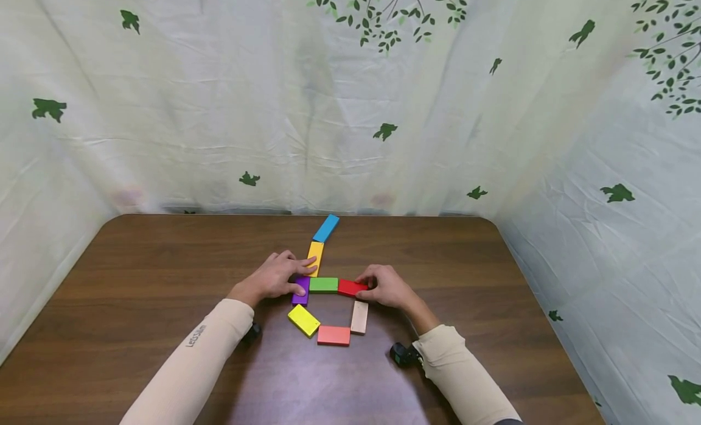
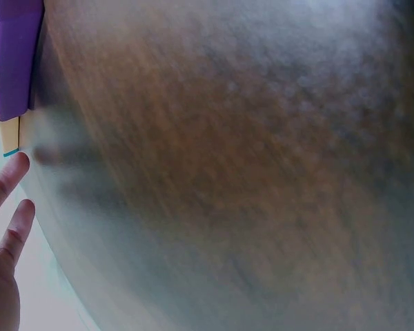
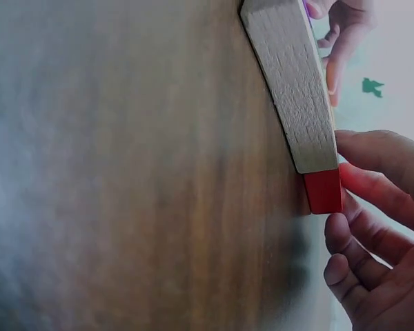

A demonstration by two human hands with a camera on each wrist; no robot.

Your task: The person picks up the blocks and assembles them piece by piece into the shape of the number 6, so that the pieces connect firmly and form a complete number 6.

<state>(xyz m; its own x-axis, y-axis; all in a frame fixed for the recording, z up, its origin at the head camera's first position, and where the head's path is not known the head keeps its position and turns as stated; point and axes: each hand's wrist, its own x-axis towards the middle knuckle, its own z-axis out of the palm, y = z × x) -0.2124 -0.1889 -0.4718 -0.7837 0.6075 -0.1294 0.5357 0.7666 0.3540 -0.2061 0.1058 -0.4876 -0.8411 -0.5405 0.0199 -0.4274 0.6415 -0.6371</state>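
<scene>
My left hand (image 1: 274, 279) lies with its thumb on the purple block (image 1: 299, 298) and its fairly straight fingers over the amber block (image 1: 316, 251). On the right, my right hand (image 1: 387, 287) pinches the outer end of the red block (image 1: 349, 287) between thumb and fingers. In the right wrist view, the fingertips are close around the red block (image 3: 323, 193). Between purple and red lies the green block (image 1: 324, 285). Below the red one is a pale wood-coloured block (image 1: 359, 318).
A blue block (image 1: 326, 228) continues the row beyond the amber one, near the far table edge. A yellow block (image 1: 303, 320) and a coral block (image 1: 333, 335) close the lower side of the ring. The brown table (image 1: 164, 279) meets a white leaf-print curtain (image 1: 219, 108) at the back.
</scene>
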